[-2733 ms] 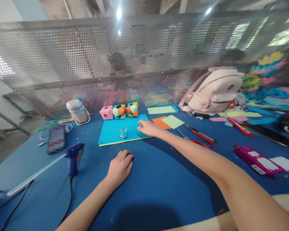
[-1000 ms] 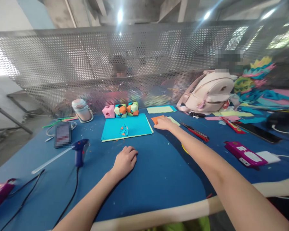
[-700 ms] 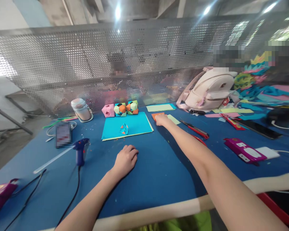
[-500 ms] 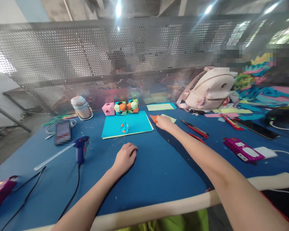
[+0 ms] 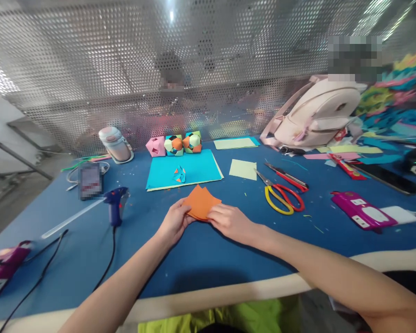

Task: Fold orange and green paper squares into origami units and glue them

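Observation:
A small stack of orange paper squares (image 5: pixel 201 203) lies on the blue table (image 5: pixel 208 259) in front of me. My left hand (image 5: pixel 174 223) pinches its left edge and my right hand (image 5: pixel 230 222) grips its right edge, fingers closed on the paper. Just beyond lies a cyan sheet (image 5: pixel 183 174) with a small folded cyan and orange piece (image 5: pixel 179 174) on it. A pale green paper square (image 5: pixel 243 169) rests to the right of the cyan sheet.
Red and yellow scissors (image 5: pixel 280 196) and a red cutter (image 5: pixel 287 175) lie right of the papers. A blue glue gun (image 5: pixel 115 205) stands at left with its cord. Paper cubes (image 5: pixel 175 144), a bottle (image 5: pixel 115 145) and a pink backpack (image 5: pixel 319 115) line the perforated metal screen (image 5: pixel 125 69).
My right hand has pulled the orange paper from the far spot beside the cyan sheet back toward me. My left hand has lifted off the table and taken hold of the paper's left edge.

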Demonstrator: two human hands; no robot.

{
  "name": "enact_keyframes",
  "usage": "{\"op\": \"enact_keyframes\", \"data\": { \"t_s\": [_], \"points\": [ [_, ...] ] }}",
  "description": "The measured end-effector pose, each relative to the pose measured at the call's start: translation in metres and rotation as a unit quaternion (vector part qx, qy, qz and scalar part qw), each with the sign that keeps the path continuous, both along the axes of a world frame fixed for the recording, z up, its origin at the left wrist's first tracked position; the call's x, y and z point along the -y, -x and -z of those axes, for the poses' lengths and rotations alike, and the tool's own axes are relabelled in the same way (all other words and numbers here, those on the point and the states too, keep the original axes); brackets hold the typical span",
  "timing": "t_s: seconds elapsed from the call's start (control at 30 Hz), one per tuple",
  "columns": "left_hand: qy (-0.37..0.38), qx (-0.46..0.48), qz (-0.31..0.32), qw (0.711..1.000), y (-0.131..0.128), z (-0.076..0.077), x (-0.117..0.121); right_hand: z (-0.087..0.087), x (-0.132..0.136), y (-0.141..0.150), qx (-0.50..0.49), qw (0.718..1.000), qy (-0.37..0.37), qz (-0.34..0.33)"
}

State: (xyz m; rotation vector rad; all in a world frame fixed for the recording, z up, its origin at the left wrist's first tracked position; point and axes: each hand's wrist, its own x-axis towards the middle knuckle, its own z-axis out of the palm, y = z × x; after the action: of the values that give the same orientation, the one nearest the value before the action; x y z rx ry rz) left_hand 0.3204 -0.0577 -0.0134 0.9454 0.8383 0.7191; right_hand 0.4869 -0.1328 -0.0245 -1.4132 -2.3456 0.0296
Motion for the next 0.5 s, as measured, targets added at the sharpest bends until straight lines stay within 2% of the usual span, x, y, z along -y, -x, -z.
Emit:
{"op": "enact_keyframes", "data": {
  "t_s": [0.2, 0.4, 0.5],
  "points": [
    [0.028, -0.003, -0.029, 0.999, 0.003, -0.007, 0.0, 0.006, -0.006, -0.009, -0.119, 0.993, -0.009, -0.012],
    [-0.003, -0.043, -0.029, 0.999, 0.005, -0.009, -0.007, 0.0, -0.008, -0.011, -0.216, 0.975, -0.006, 0.056],
    [-0.009, -0.059, -0.045, 0.997, 0.009, -0.011, -0.013, -0.003, -0.007, -0.012, -0.26, 0.962, 0.03, 0.081]
  ]
}}
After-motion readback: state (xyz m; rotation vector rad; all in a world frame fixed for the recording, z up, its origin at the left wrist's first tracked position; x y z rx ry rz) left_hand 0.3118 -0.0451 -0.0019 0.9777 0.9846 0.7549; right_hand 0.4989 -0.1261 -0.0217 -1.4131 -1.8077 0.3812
